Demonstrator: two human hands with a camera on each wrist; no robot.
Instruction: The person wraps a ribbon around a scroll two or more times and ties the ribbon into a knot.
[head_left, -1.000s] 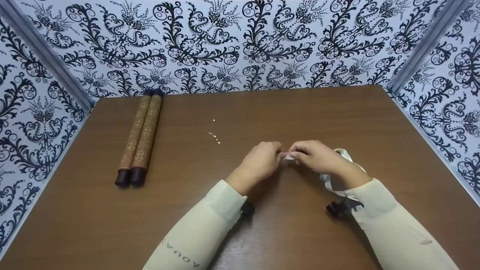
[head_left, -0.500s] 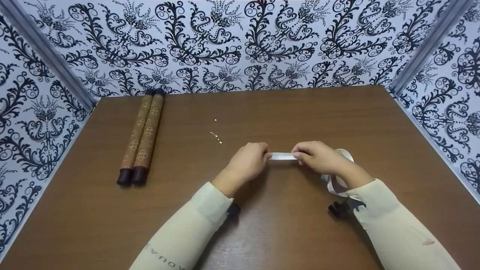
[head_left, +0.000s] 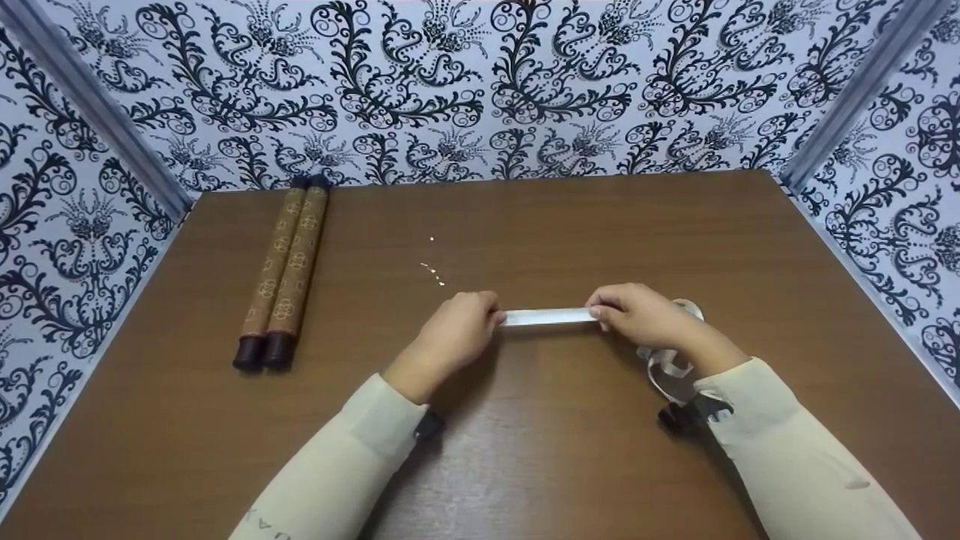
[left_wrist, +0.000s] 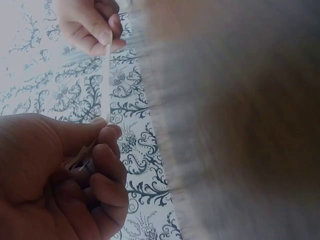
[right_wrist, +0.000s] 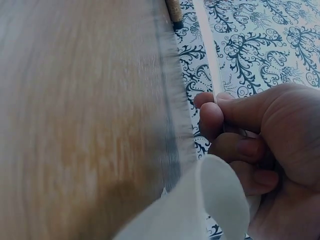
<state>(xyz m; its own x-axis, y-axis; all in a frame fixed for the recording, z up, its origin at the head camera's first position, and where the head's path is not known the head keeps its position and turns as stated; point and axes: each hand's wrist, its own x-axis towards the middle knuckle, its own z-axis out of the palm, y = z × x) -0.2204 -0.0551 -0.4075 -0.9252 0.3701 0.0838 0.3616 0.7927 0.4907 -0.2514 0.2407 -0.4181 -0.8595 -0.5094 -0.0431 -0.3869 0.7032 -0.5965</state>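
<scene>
A narrow white ribbon [head_left: 547, 317] is stretched straight and nearly level between two hands above the table. My left hand [head_left: 456, 328] pinches it between thumb and forefinger, and a bit of folded ribbon shows inside the palm in the left wrist view. On the other side my right hand [head_left: 643, 315] pinches the ribbon the same way, its remaining fingers curled under. Past the right hand, a loose tail of ribbon [right_wrist: 187, 207] hangs in a wide loop in the right wrist view. Part of that tail is hidden behind the right wrist in the head view.
Two long brown tubes [head_left: 289, 262] with gold patterns and dark end caps lie side by side at the left of the wooden table [head_left: 525, 450]. Small shiny specks [head_left: 433, 271] lie near the middle. Patterned walls [head_left: 480, 90] enclose the back and sides.
My left hand has moved left, away from the right hand, which stays nearly in place. The stretch of ribbon between them has grown from a short bit to a long strip.
</scene>
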